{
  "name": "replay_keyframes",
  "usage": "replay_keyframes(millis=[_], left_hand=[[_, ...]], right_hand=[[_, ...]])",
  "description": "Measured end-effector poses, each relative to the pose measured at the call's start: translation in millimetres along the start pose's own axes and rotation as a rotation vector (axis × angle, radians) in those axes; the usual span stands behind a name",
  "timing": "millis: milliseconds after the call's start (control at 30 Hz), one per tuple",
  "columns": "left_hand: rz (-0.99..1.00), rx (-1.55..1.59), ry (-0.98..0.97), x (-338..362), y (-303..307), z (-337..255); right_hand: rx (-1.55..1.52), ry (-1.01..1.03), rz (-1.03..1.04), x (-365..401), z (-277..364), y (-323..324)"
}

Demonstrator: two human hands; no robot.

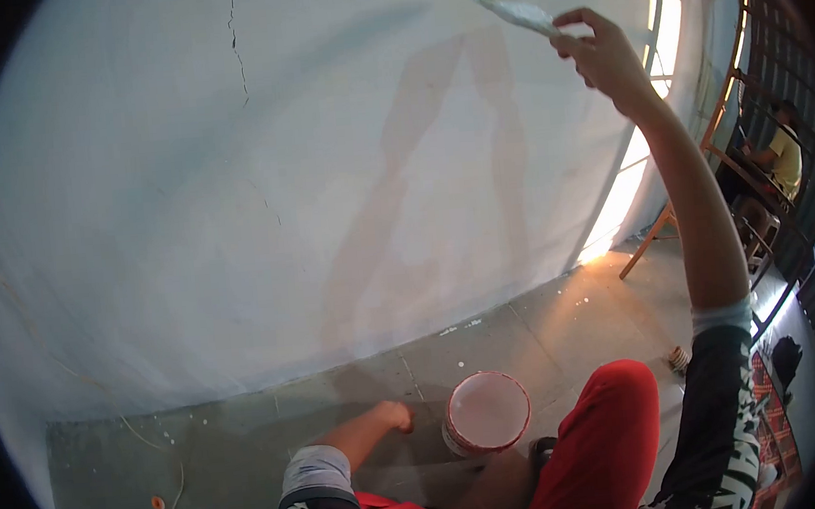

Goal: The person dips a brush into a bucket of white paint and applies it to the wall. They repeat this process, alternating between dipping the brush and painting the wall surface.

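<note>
My right hand is raised high at the wall, its fingers closed around the handle of a white-coated paintbrush. The brush points left, towards the wall, which has a pale painted surface and a thin dark crack near the top. Low down, my left hand hangs over the floor with its fingers curled in, and nothing shows in it. Just right of that hand, a round bucket with a red-stained rim stands on the floor, holding white paint.
A bright barred window is at the right end of the wall. Beyond a wooden frame, another person sits at the far right. A thin cable and a small orange ring lie on the floor at left.
</note>
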State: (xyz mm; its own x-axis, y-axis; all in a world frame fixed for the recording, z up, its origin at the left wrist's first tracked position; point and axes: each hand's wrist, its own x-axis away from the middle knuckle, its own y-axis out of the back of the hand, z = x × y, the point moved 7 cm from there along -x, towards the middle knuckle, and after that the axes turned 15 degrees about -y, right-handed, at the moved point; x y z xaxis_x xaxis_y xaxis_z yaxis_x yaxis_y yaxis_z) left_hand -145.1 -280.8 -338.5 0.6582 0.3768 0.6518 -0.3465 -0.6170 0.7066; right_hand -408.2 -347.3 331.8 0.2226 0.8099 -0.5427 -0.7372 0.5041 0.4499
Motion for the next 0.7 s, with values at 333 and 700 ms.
replay_keyframes(millis=[333, 700], left_hand=[[-0.108, -0.039, -0.179, -37, -9, 8], [-0.049, -0.011, -0.126, -26, 8, 1]], right_hand=[[0.293, 0.210, -0.116, -39, 18, -46], [0.430, -0.106, 0.320, -43, -9, -46]])
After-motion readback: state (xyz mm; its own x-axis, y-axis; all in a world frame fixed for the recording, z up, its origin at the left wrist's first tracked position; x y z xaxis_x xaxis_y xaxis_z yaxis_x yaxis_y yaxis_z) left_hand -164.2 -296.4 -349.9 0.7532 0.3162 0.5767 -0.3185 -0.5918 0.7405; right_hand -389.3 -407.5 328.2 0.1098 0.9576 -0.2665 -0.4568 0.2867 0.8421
